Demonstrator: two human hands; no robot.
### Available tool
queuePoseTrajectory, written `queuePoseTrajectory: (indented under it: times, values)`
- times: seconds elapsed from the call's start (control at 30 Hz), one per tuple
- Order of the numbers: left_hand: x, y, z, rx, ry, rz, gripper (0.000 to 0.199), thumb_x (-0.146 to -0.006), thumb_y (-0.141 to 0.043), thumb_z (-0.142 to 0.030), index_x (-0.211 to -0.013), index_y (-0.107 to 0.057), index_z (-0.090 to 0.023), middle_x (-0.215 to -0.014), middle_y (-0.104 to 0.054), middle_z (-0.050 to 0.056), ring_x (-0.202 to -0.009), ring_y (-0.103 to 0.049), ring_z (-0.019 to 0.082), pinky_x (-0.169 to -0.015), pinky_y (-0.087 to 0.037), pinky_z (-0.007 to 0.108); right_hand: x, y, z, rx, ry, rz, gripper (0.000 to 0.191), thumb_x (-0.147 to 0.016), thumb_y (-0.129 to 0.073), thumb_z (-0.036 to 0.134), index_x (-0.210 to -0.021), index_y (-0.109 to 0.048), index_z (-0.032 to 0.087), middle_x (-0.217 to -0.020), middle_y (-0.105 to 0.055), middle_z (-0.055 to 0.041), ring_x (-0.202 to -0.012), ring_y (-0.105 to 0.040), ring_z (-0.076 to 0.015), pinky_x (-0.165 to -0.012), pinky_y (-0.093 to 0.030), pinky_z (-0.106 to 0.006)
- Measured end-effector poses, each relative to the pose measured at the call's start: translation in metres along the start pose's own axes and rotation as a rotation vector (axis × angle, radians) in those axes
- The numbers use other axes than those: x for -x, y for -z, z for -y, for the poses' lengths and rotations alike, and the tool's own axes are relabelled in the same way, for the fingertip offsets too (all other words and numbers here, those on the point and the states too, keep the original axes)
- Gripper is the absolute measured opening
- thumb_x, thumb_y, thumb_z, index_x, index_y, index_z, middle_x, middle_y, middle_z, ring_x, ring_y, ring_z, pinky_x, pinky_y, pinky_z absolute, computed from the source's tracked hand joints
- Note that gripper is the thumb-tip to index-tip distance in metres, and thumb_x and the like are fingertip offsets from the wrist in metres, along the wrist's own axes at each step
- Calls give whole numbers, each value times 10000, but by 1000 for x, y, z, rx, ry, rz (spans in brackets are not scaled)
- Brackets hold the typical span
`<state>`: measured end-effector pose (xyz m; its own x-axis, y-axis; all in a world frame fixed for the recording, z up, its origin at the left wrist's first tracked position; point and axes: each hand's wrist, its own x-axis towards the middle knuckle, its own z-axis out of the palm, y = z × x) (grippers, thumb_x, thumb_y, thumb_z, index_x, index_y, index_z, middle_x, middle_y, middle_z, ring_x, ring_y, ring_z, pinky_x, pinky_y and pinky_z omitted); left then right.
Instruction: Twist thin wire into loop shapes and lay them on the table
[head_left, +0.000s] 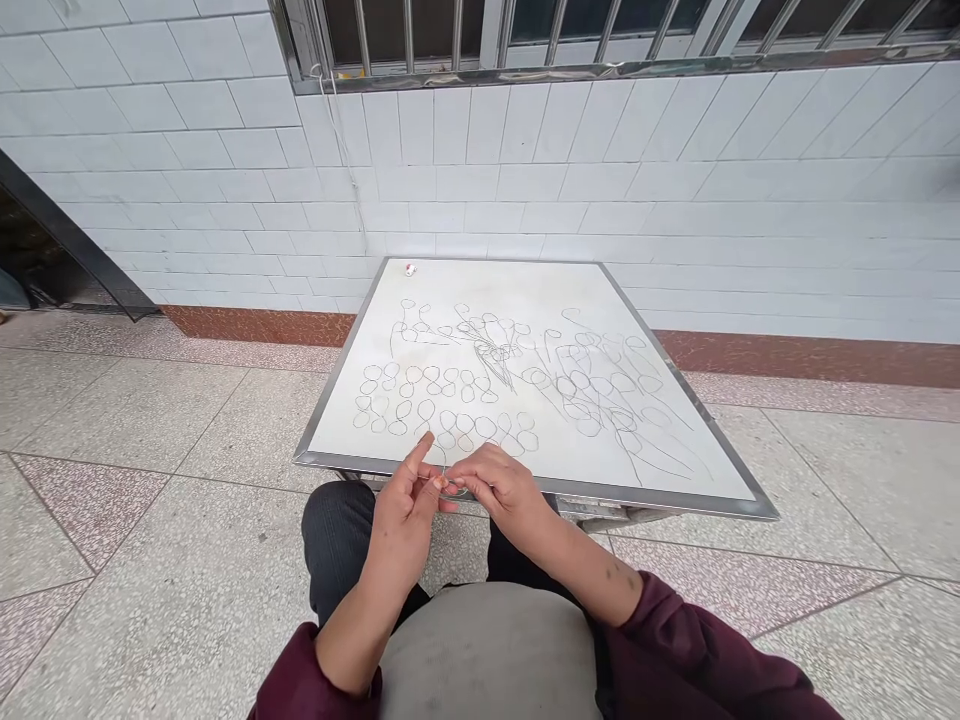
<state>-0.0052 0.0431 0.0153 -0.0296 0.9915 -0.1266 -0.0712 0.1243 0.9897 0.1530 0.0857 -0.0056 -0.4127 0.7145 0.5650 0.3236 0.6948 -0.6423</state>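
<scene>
My left hand (403, 510) pinches a thin wire (444, 460) between thumb and fingers, its index finger stretched upward. From the other side, my right hand (511, 492) closes thumb and fingertips on the same wire. Both hands meet just over the near edge of a white board table (540, 285). A curved bit of the wire shows between the fingertips; the rest is hidden by them. Beyond my hands lie rows of wire figure-eight loops (426, 412). Farther back is a tangle of wires with looped ends (491, 345), and more long-tailed wires (592, 385) spread to the right.
A small white and red object (410, 269) sits at the table's far left corner. The metal rim (720, 440) frames the tabletop. Behind stands a white tiled wall (465, 190) with a barred window (525, 35). My knees are under the near edge.
</scene>
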Motion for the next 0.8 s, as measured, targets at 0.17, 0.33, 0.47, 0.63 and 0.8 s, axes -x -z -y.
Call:
queuePoseTrajectory:
  times: [0.17, 0.33, 0.47, 0.63, 0.8]
  values:
    - [0, -2, -1, 39, 9, -6, 516, -863, -557, -329, -1370, -477, -270, -934, -562, 9, -838, -630, 158, -790, -535, 341, -1, 2, -2, 62, 69, 4, 178, -955, -475, 153, -937, -639, 218, -759, -667, -22, -726, -531, -160, -673, -440, -300]
    - [1, -5, -6, 34, 8, 2, 502, -861, -566, -346, -1350, -497, -254, -905, -566, 10, -851, -615, 161, -740, -532, 304, -2, 4, -5, 97, 132, 22, 207, -952, -454, 146, -933, -643, 227, -740, -639, -32, -691, -514, -164, -631, -431, -300]
    - [1, -6, -9, 36, 8, -38, 473, -849, -587, -331, -1315, -535, -267, -863, -530, -11, -748, -575, 115, -723, -508, 268, 1, -1, 0, -33, -38, 14, 114, -940, -498, 200, -958, -605, 235, -791, -654, -29, -749, -574, -172, -676, -462, -315]
    - [0, -5, -8, 104, -11, -72, 476, -848, -587, -315, -1318, -534, -262, -869, -536, -14, -683, -526, 89, -766, -483, 271, 8, -15, 6, -480, -361, -17, 44, -924, -538, 280, -933, -537, 237, -800, -615, 0, -670, -599, -128, -606, -498, -267]
    - [1, -1, -5, 2, -43, -50, 461, -861, -577, -351, -1313, -542, -271, -895, -581, -6, -712, -540, 102, -780, -474, 277, 9, -16, 3, -386, -266, -91, 87, -925, -528, 231, -883, -604, 238, -797, -597, -6, -640, -547, -119, -578, -470, -264]
